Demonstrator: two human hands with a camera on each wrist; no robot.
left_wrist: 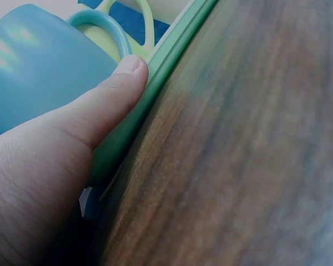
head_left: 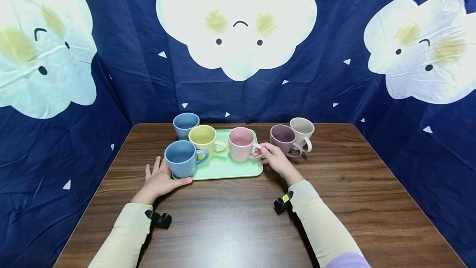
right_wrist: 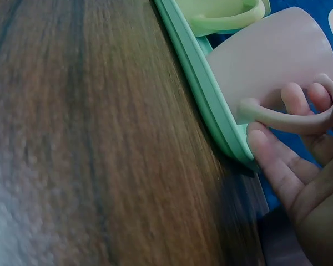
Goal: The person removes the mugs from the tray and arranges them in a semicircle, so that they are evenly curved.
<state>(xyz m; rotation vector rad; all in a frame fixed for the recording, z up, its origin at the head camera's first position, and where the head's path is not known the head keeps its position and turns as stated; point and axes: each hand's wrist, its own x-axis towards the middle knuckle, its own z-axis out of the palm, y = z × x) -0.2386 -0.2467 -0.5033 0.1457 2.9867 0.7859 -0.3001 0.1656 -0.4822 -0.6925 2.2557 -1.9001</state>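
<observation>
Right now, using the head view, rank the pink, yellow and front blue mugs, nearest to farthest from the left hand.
1. Front blue mug, beside the left hand
2. Yellow mug, behind and right
3. Pink mug, farther right

Head view: brightly lit, crisply rendered.
Tabletop (head_left: 238,206): a pale glare is spread over its near middle.
Sleeves (head_left: 120,235): dark shadows are cast on the wood along their inner sides.
Cloud prints (head_left: 238,15): nearly bleached to plain white; the outer ones are skewed towards the edges.
Left wrist view: dimmer, cool-tinted; the wood is blurred.
Blue mug (left_wrist: 44,83): marked by pinkish highlights.
Right wrist view: dim; the wood is blurred, whitened lower left.
</observation>
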